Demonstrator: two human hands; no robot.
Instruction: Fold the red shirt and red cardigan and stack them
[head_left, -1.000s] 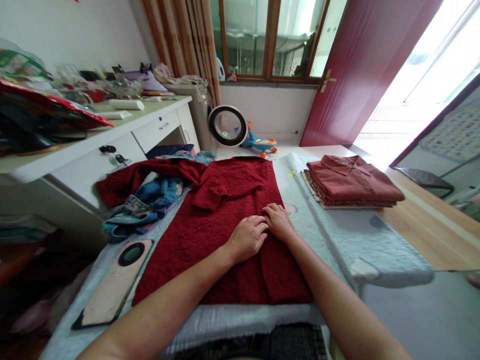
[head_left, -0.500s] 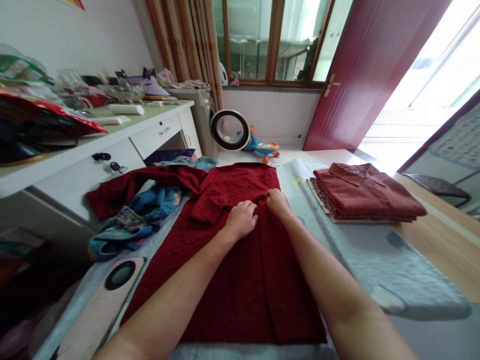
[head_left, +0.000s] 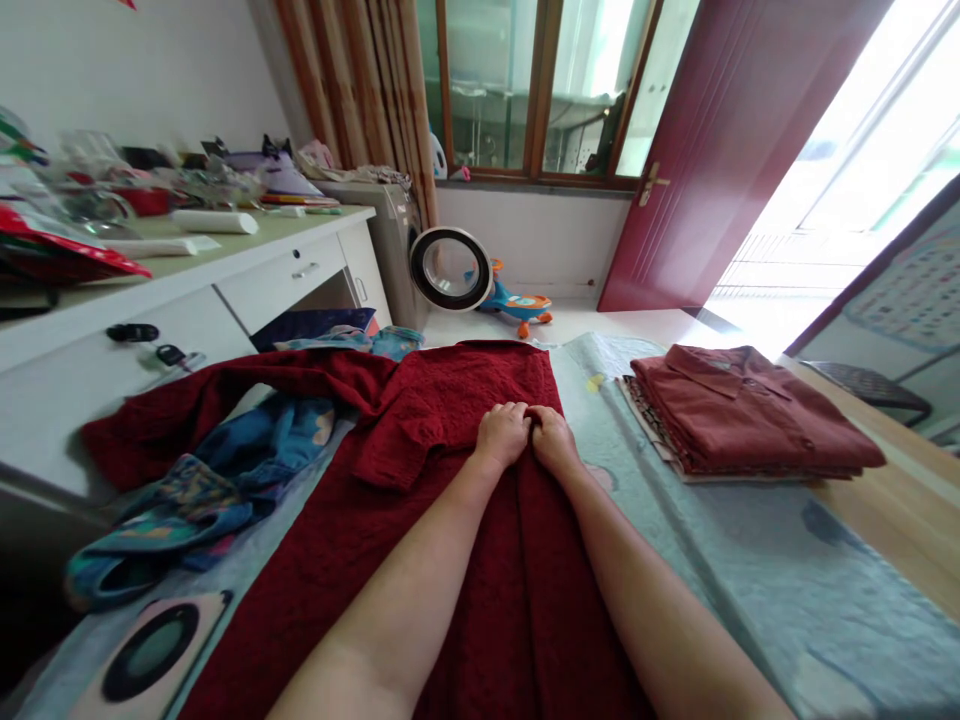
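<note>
A dark red long-sleeved garment (head_left: 480,530) lies spread before me, partly folded, with one sleeve turned over its upper part and the other stretched out to the left. Near its upper right edge, my left hand (head_left: 504,433) is closed with the fingers curled on the fabric. My right hand (head_left: 552,440) touches it from the right, its fingers pinching the folded edge of the same garment. The fingertips of both hands meet and are partly hidden in the cloth. Underneath is a pale blue patterned cover (head_left: 652,510).
A stack of folded clothes (head_left: 750,415) with a brick-red shirt on top lies to the right. Blue patterned clothing (head_left: 217,490) is bunched at left, near a pale box-like object (head_left: 150,650) with a dark circle. A cluttered white desk (head_left: 285,270) borders the left side.
My left hand has moved right and slightly up along the garment until it meets my right hand. The view has shifted a little closer to the cloth.
</note>
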